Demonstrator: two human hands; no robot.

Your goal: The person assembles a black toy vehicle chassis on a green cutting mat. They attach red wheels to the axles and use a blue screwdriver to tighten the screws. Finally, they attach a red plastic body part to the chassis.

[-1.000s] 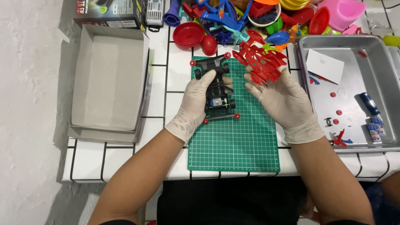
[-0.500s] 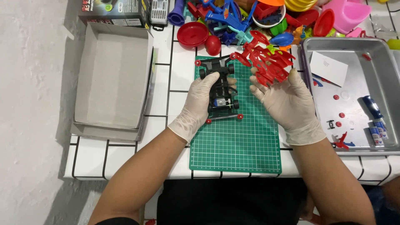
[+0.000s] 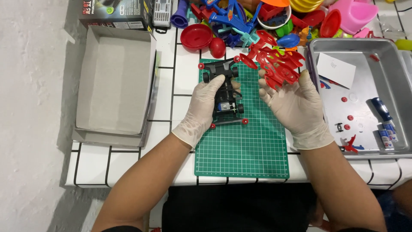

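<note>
A black toy car chassis [image 3: 226, 88] with small red rollers at its corners lies on a green cutting mat [image 3: 242, 146]. My left hand [image 3: 205, 107], in a white glove, grips the chassis from its left side. My right hand [image 3: 294, 105], also gloved, holds a red toy car body shell [image 3: 274, 62] by its lower edge, above the mat's upper right corner and just right of the chassis. The shell and chassis are apart.
An open grey cardboard box [image 3: 113, 83] lies at the left. A metal tray [image 3: 382, 150] at the right holds a white card, small red parts and a screwdriver [image 3: 381, 109]. Colourful plastic toys [image 3: 274, 17] and a red bowl [image 3: 196, 38] crowd the back of the white tiled table.
Both hands have barely shifted; my right hand has turned the red shell slightly, lifting it a little away from the chassis. My left hand stays on the chassis.
</note>
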